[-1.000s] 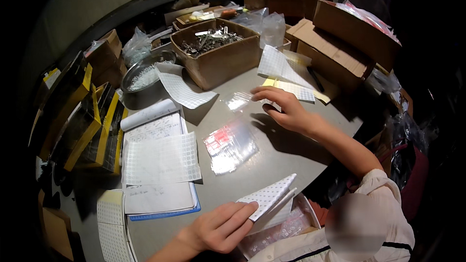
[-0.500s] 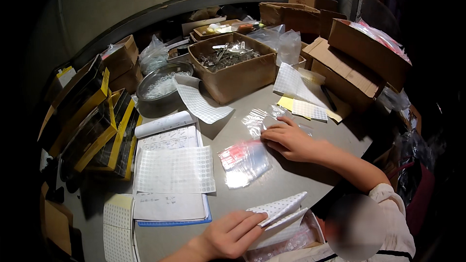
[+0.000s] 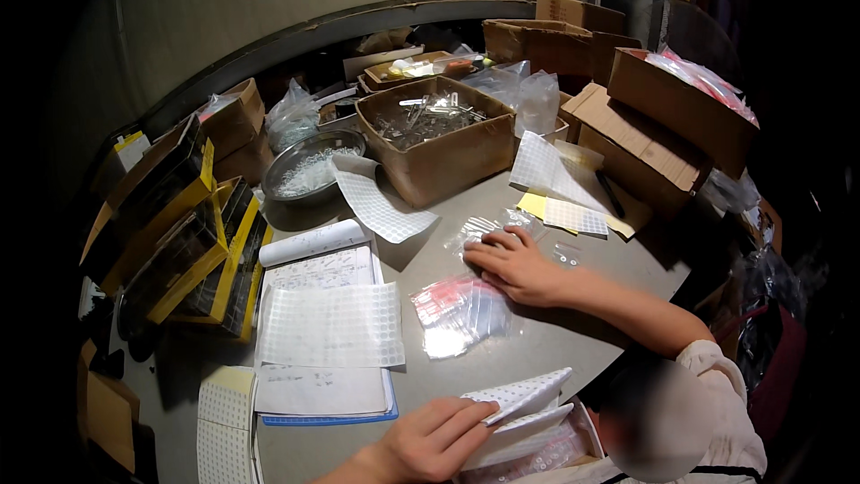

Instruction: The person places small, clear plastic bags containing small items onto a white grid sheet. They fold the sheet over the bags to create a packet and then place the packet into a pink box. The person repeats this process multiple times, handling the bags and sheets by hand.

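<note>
At the lower middle, my left hand (image 3: 430, 439) is closed on the edge of a folded white sticker sheet (image 3: 528, 394) printed with small dots. That sheet stands over a small white box (image 3: 587, 430), where clear bags with tiny round pieces lie. Farther up, my right hand (image 3: 520, 267) rests, fingers stretched and apart, on small clear plastic bags (image 3: 484, 229). Just right of its wrist lies another little bag (image 3: 566, 255) with small round pieces in it. Flat zip bags with red strips (image 3: 461, 314) lie in an overlapping stack just nearer than the right hand.
A clipboard of papers (image 3: 327, 394) with a sticker sheet (image 3: 331, 327) is at left. Behind stand a carton of metal parts (image 3: 439, 157) and a bowl of small clear pieces (image 3: 313, 166). Black-and-yellow boxes (image 3: 193, 269) lean at far left; cardboard boxes (image 3: 681, 116) stack at right.
My right hand has slid slightly left over the small bags, uncovering the bag with round pieces beside it. My left hand keeps its hold on the sticker sheet. The view has shifted a little.
</note>
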`<state>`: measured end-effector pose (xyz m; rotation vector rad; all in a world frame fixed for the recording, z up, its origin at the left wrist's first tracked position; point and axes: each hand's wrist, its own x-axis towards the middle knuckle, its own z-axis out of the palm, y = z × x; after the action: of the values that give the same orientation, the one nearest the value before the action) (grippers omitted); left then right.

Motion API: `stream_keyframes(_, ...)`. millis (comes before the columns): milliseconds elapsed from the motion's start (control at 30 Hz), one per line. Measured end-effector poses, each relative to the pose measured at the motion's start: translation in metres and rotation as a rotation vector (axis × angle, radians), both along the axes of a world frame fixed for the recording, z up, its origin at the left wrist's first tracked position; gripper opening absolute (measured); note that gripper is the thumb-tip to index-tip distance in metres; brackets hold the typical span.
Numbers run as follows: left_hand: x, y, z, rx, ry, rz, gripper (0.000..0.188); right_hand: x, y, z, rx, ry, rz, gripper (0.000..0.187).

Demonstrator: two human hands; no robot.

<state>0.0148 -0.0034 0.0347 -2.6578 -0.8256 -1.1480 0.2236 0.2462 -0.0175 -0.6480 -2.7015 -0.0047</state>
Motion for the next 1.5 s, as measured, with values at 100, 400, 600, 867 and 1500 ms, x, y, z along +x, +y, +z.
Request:
stream_keyframes(100, -0.002, -0.002, -0.003, -0.004, -0.001, 0.002, 0.008, -0.011, -0.025, 0.016, -0.053, -0.097, 0.046, 0.046)
stream_keyframes(400, 0.002, -0.002, 0.004, -0.004, 0.033, 0.026, 0.006, 0.002, -0.006, 0.023, -0.153, -0.036, -0.24, 0.04)
stream_keyframes(600, 0.003, -0.002, 0.006, -0.033, 0.021, 0.016, 0.006, 0.062, -0.033, 0.029, 0.018, -0.131, -0.107, 0.041)
stream_keyframes(867, 0.003, -0.002, -0.002, -0.078, 0.014, 0.015, 0.016, 0.131, -0.101, 0.018, -0.034, 0.047, -0.024, 0.047)
stream_keyframes(1500, 0.002, -0.002, 0.001, -0.095, -0.033, 0.006, 0.025, 0.092, 0.017, 0.016, -0.13, 0.276, -0.272, 0.026)
